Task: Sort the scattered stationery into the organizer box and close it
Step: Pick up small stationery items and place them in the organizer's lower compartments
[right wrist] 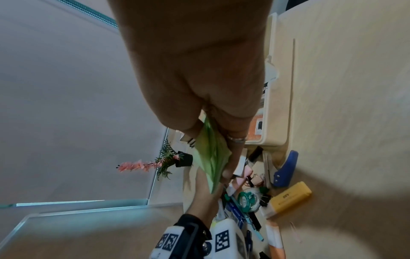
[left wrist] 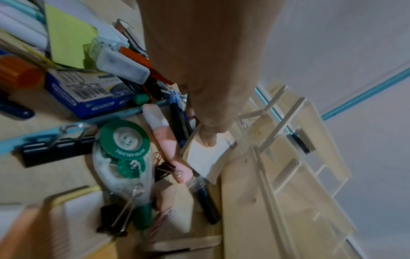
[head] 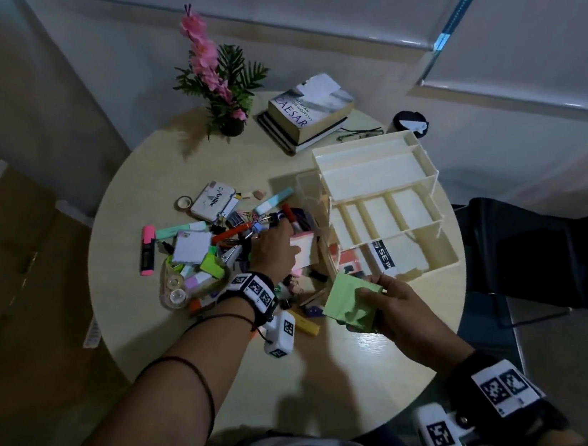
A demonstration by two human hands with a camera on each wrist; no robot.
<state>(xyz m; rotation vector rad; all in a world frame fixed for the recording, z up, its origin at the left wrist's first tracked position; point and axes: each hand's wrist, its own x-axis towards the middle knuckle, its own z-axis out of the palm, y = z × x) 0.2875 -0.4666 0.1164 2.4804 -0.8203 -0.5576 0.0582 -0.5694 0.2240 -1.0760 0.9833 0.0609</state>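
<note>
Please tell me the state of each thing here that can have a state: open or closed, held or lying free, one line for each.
Organizer box: open, lid raised.
Green note pad: held by the right hand, above the table.
Pink-and-white note pad: gripped by the left hand, beside the box.
Pink highlighter: capped, lying free.
Yellow highlighter: capped, lying free.
Books: closed, stacked.

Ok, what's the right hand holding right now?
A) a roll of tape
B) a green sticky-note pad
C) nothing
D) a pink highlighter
B: the right hand grips the green pad just in front of the organizer.
</note>
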